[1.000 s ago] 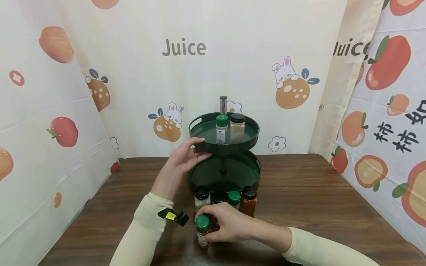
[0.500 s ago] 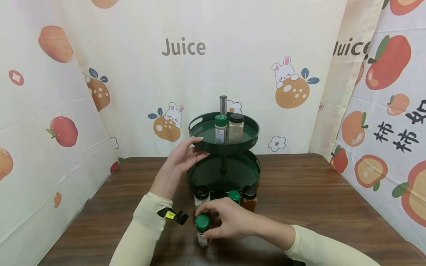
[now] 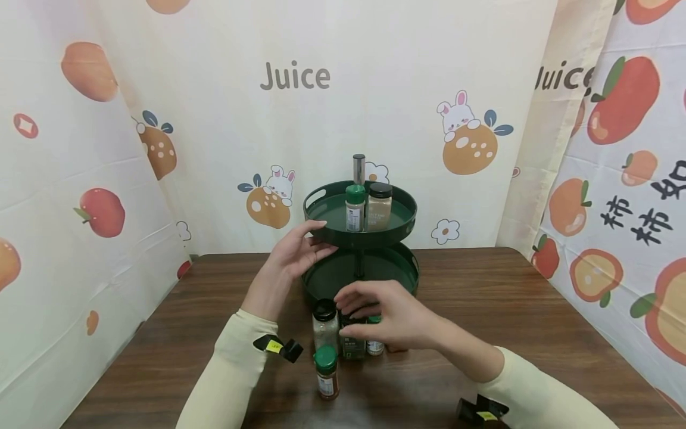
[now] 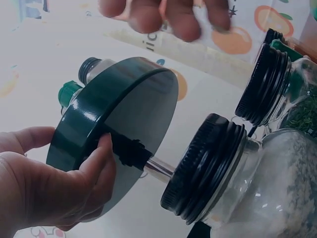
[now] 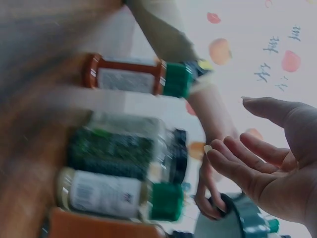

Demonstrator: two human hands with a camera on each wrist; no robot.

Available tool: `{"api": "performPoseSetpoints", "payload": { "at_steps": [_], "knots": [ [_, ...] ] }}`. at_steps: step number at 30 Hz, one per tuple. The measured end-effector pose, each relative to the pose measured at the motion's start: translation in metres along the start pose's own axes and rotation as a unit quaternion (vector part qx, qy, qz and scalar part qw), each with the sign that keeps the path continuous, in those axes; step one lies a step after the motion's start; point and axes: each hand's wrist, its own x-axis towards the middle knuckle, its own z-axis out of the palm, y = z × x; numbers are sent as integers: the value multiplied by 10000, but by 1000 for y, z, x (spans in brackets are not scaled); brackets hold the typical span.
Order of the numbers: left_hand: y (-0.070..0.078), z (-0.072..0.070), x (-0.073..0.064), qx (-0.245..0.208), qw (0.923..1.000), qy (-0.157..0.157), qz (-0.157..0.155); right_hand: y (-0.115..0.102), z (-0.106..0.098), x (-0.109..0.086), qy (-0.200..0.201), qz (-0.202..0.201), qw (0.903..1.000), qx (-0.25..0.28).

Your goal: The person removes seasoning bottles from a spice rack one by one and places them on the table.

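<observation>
My left hand [image 3: 297,250] pinches the left rim of the dark green upper tray [image 3: 370,240], as the left wrist view confirms. My right hand [image 3: 396,313] hovers over the jars with fingers apart from the thumb, holding nothing. In front of it, a small green-capped spice bottle [image 3: 326,375] stands upright on the table, its contents reddish. Behind that bottle is a black-lidded jar [image 3: 324,328] of pale contents. Beside it stand a dried-herb jar [image 3: 354,347] and another green-capped bottle [image 3: 375,344]. An orange-brown jar [image 5: 99,227] is mostly hidden by my right hand in the head view.
The lower green tray [image 3: 386,268] sits below the upper one on a central post [image 3: 359,170]. On the upper tray stand a green-capped bottle [image 3: 355,208] and a black-lidded jar [image 3: 379,208]. Brown wooden table [image 3: 471,298]; printed curtains [image 3: 214,119] surround it.
My right hand has let go of the front green-capped bottle and moved up and right over the other jars. The bottle stays standing. My left hand keeps its place on the upper tray.
</observation>
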Motion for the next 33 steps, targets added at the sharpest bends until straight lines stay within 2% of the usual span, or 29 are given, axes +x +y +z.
{"api": "performPoseSetpoints", "payload": {
  "at_steps": [9,12,17,22,27,33],
  "knots": [
    [0,-1,0,6,10000,45,-44,-9,-32,-3,763,-142,9955,-543],
    [0,-1,0,8,10000,82,-51,-9,-40,-4,922,-46,9936,-649],
    [-3,-1,2,-33,9999,71,-94,-12,-49,-8,1123,122,9911,-697],
    [-5,0,3,-55,9999,93,-91,-13,-58,-8,1236,14,9891,-806],
    [-4,-1,2,-109,9998,75,-134,-18,-69,-5,1344,68,9881,-745],
    [-2,-1,3,-104,9999,25,-86,-26,-86,1,1663,-13,9826,-828]
  ]
}}
